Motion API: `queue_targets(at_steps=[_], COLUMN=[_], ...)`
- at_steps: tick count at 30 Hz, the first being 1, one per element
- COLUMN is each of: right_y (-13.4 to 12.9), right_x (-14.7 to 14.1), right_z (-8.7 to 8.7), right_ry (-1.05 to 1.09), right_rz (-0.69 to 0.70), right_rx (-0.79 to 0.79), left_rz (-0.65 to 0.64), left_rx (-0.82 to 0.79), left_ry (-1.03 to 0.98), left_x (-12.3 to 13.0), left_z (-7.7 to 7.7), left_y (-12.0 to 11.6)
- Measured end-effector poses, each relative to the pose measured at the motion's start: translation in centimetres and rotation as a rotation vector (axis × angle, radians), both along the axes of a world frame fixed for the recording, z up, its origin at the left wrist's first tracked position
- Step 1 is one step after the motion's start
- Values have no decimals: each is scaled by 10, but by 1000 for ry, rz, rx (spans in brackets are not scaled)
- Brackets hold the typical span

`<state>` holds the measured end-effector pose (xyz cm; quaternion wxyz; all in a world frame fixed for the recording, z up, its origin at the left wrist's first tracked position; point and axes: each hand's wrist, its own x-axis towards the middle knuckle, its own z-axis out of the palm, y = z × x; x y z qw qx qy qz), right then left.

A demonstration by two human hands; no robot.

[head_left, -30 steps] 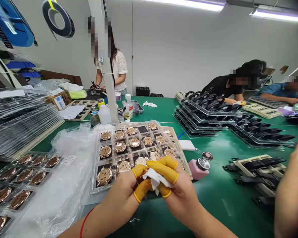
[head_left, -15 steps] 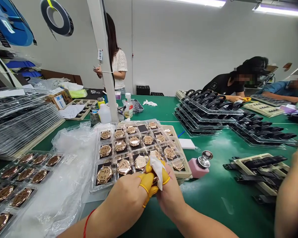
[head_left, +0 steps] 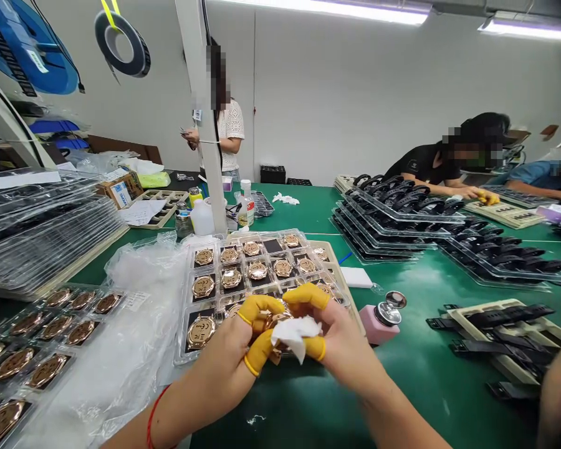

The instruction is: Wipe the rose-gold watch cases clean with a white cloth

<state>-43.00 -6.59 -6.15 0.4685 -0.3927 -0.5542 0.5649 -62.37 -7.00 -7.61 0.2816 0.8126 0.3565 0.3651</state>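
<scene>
Head cam looking down at a green workbench (head_left: 416,393), with a clear tray of watch cases (head_left: 262,262) right behind the hands. Left hand (head_left: 217,355) and right hand (head_left: 343,349) are pinched closed on a rose-gold watch case (head_left: 277,320) using yellow finger cots (head_left: 258,350), a white cloth (head_left: 294,333) bunched over it.

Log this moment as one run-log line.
left hand: grips rose-gold watch case | right hand: holds white wipe on it | both: yellow finger cots

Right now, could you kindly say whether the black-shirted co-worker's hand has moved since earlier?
Yes: the co-worker's hand has moved rightward, past the stacked watch-strap trays, to the cream tray.
</scene>
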Motion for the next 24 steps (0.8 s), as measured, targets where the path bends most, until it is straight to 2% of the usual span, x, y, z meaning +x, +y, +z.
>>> queue_targets(at_steps=[3,5,8,10,13,16,18,21,24], right_y=[-5,-7,-8,-7,-6,-5,-5,-7,-9], right_x=[-6,-9,-9,-7,-4,-5,-8,-15,-21], right_z=[0,0,1,2,4,5,3,-1,-6], right_ry=[-77,-60,-79,-73,-16,108,217,339,427], right_rz=[162,223,130,111,178,209,202,182,147], right_rx=[-10,27,124,164,131,-8,-82,-128,-125], left_rz=[-32,-99,-183,-166,-70,26,33,56,142], left_rx=[145,96,-85,-98,40,249,350,446,517], left_ry=[70,36,-78,-117,-80,-2,13,-11,-82], left_x=[-2,0,5,7,8,7,8,12,17], left_z=[5,6,5,4,3,0,-4,-12,-18], left_y=[-1,-1,-1,0,1,1,0,-3,-4])
